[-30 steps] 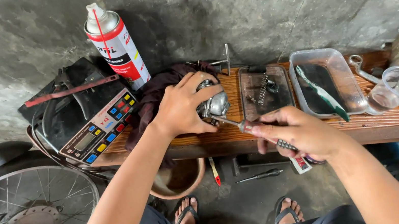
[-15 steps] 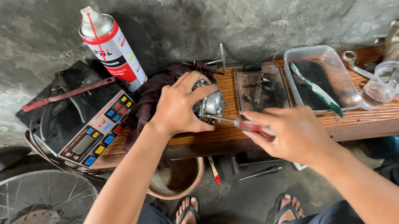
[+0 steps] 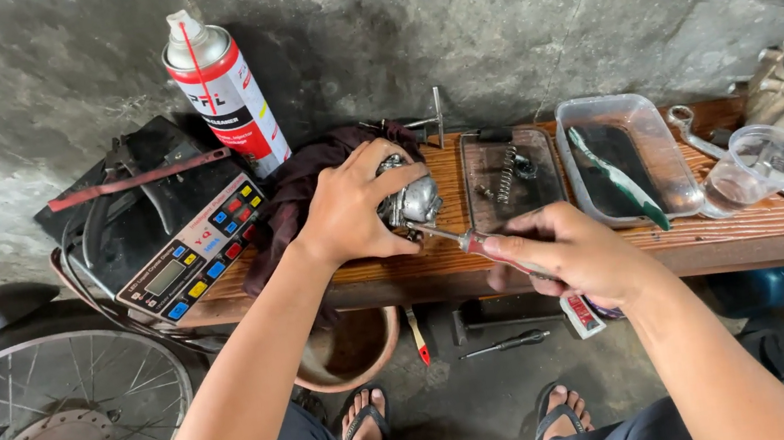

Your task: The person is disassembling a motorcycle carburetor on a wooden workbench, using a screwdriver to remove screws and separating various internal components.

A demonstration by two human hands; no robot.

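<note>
Small repair workshop, likely for motorbikes. Rough concrete wall, worn wooden bench [image 3: 778, 235] at centre, spray can [image 3: 226, 91] upper left. Spoked wheel [image 3: 46, 427] lower left, screwdriver [image 3: 507, 343] on floor.

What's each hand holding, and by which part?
Left hand clasps the metal carburetor over its top; right hand holds the screwdriver by its handle.

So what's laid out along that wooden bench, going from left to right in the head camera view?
Black meter box with coloured buttons → red-and-white spray can → dark rag → left hand on a shiny metal part → small tray with a spring → clear tray holding a green toothbrush → clear plastic cup.
</note>
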